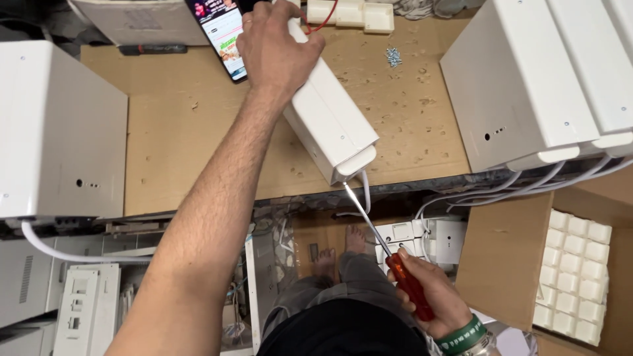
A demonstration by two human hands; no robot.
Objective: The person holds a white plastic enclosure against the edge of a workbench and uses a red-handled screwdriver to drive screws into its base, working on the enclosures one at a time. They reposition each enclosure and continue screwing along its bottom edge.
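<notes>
We grip the far end of a white box casing lying on the workbench with our left hand. Our right hand grasps a red-handled screwdriver, its tip at the casing's near end.

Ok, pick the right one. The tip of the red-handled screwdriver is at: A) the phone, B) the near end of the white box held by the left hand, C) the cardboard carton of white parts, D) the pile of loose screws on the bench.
B: the right hand holds the screwdriver with its shaft running up to the near end of the white box, which the left hand steadies on the bench.
</notes>
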